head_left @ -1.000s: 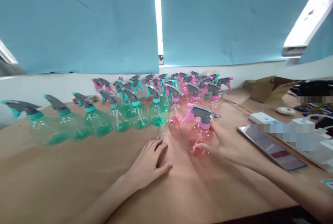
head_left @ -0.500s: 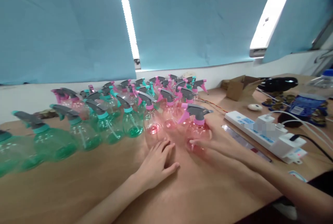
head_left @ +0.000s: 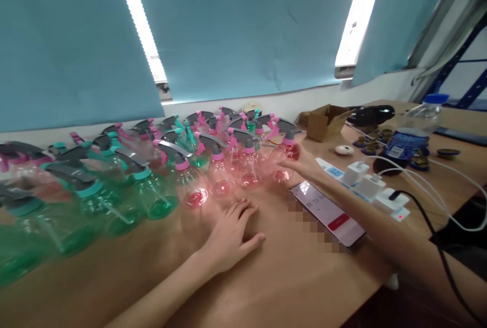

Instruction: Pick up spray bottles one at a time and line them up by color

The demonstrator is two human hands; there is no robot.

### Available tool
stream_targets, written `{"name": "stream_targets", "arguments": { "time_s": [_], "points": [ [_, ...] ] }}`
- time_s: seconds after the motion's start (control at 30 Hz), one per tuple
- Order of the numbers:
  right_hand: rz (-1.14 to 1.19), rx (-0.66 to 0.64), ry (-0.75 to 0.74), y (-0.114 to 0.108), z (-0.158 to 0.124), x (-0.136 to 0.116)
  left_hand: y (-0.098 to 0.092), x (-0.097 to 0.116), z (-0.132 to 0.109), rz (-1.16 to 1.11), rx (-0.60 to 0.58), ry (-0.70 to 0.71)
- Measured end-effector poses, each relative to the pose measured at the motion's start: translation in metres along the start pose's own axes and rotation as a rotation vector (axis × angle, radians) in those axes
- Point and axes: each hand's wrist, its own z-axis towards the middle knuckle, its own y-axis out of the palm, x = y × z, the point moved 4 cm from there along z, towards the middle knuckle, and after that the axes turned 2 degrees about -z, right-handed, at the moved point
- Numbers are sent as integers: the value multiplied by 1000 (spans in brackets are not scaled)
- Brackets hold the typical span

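Surface (head_left: 274, 277) beneath it, the left hand (head_left: 228, 244) lies empty and loosely spread, while ahead and rightward the right hand (head_left: 306, 165), the nearer to the upright pink spray bottle (head_left: 283, 150), curls part-closed around its body.

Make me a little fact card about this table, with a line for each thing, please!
Left hand: the left hand is palm down at the table, holding nothing
Right hand: the right hand grips the side of a pink spray bottle
Bottle colours: pink and green, with grey spray tops
Green spray bottles: several, towards the left
Phone: lying face up beside the right forearm
Cardboard box: open, beyond the right hand
Background: blue coverings
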Motion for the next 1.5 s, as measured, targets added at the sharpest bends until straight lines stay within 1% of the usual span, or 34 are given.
{"name": "stream_targets", "arguments": {
  "time_s": [0.13, 0.3, 0.4, 0.53, 0.63, 0.7, 0.77, 0.8, 0.83, 0.9, 0.93, 1.03, 1.1, 1.13, 1.27, 1.3, 1.33, 1.37, 1.4, 1.43, 1.5],
  "points": [
    [-47, -48, -16, 10, 3, 3, 1, 1, 8, -2, -16, 9],
    [-88, -54, -40, 18, 7, 8, 3, 0, 10, -15, -18, 8],
    [-103, -60, -61, 21, 9, 6, 4, -1, 10, -22, -20, -2],
    [-143, -58, -65, 21, 7, 0, 3, 1, 10, -30, -15, -12],
    [-162, -46, -50, 16, 1, -3, 0, 2, 6, -45, -13, -8],
    [-176, -8, -26, 10, -9, -5, -3, 2, -1, -55, -4, -7],
    [-196, 42, 10, 5, -25, -8, -8, -2, -13, -60, 7, -18],
    [-201, 63, 22, 5, -36, -12, -11, -5, -22, -63, 10, -29],
    [-208, 115, 25, 5, -47, -16, -14, -9, -32, -65, 13, -42],
    [-191, 153, -30, 14, -72, -32, -21, -18, -57, -62, 27, -72],
    [-170, 148, -49, 23, -85, -41, -25, -23, -71, -56, 40, -90],
    [-186, 8, -66, 60, -114, -71, -40, -41, -118, -33, 84, -164],
    [-214, -167, -109, 93, -125, -95, -50, -54, -152, -11, 115, -232],
    [-190, -229, -143, 109, -129, -108, -55, -60, -169, 3, 130, -269],
    [16, -541, -384, 185, -141, -167, -77, -84, -239, 64, 200, -409],
    [52, -591, -435, 204, -144, -183, -82, -89, -257, 73, 223, -440],
    [92, -626, -480, 224, -148, -198, -88, -94, -274, 75, 260, -470],
    [143, -689, -521, 246, -152, -214, -94, -98, -291, 69, 304, -499],
    [213, -734, -549, 266, -158, -231, -100, -103, -308, 58, 363, -529],
    [254, -766, -572, 286, -163, -248, -106, -108, -324, 43, 431, -562],
    [323, -828, -603, 326, -174, -282, -117, -121, -356, 52, 531, -647]
  ]
}}
